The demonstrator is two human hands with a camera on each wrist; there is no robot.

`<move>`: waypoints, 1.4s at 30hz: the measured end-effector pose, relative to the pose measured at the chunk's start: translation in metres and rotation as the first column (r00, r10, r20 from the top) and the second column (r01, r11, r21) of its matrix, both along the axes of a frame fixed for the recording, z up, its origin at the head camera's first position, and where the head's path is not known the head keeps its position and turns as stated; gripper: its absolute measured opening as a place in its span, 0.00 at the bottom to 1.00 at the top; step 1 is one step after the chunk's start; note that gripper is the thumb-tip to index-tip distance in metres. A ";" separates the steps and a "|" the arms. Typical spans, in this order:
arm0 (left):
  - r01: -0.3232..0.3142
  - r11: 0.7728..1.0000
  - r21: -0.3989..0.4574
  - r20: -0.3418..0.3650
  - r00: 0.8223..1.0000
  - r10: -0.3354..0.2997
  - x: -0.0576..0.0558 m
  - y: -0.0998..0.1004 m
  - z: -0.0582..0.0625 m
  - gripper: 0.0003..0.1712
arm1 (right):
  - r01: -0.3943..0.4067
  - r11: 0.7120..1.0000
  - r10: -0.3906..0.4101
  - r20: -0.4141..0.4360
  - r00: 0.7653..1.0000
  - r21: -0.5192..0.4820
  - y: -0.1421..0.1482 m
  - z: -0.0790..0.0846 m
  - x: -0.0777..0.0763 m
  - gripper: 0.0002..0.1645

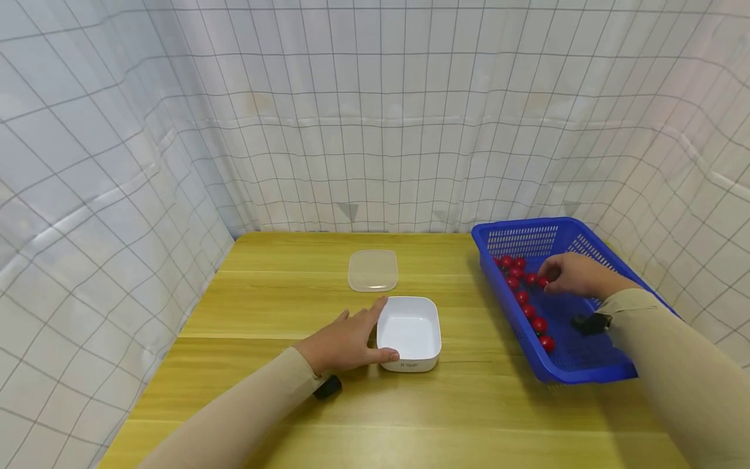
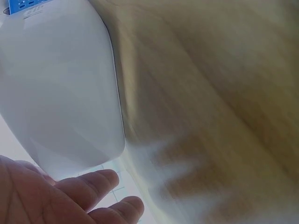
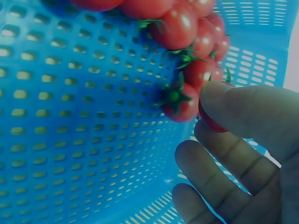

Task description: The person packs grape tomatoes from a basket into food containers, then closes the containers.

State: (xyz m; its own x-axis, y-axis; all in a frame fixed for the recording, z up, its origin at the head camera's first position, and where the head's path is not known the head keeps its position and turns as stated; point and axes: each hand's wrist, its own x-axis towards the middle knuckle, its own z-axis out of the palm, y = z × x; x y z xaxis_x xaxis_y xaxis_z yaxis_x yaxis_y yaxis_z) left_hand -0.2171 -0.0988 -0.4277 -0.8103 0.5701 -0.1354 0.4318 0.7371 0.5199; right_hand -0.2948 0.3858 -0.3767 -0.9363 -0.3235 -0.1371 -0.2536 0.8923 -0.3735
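Note:
A square white container (image 1: 409, 329) with small lettering on its front stands on the wooden table. My left hand (image 1: 347, 340) rests at its left side, fingers spread, thumb over the near corner and index finger at the far corner. In the left wrist view the container's smooth wall (image 2: 65, 88) rises beside the fingers. Inside the blue basket (image 1: 508, 312), my right hand (image 1: 577, 275) pinches a cherry tomato (image 3: 212, 119) between thumb and index finger. Several other red cherry tomatoes (image 1: 529, 311) with green stems lie along the basket's left side; one (image 3: 181, 102) sits right by the pinched one.
A clear, flat square lid (image 1: 373, 270) lies on the table (image 1: 263, 299) behind the container. The basket has slotted, raised walls and stands at the table's right. White grid-patterned curtains (image 1: 375, 117) hang behind and at both sides.

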 end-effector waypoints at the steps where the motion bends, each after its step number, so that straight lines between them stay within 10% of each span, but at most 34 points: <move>1: 0.000 1.000 0.001 0.001 1.000 0.000 0.000 0.000 0.000 0.66 | 0.005 1.000 -0.005 -0.011 1.000 -0.004 0.000 0.001 0.000 0.14; 17: -0.006 1.000 0.004 0.011 1.000 0.006 0.000 0.000 -0.001 0.67 | -0.015 0.995 0.003 -0.124 0.992 -0.100 -0.028 0.032 0.002 0.15; 42: -0.005 1.000 0.014 0.023 1.000 0.005 0.002 0.001 0.002 0.66 | -0.307 0.920 0.317 0.005 0.948 -0.243 -0.197 0.047 0.028 0.12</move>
State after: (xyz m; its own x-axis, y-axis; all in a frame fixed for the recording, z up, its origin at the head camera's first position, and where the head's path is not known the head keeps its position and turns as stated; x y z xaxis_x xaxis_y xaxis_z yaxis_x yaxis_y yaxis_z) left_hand -0.2149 -0.0975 -0.4259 -0.8099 0.5681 -0.1458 0.4163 0.7319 0.5395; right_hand -0.2663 0.1892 -0.3295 -0.7776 -0.6260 -0.0590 -0.4835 0.6553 -0.5804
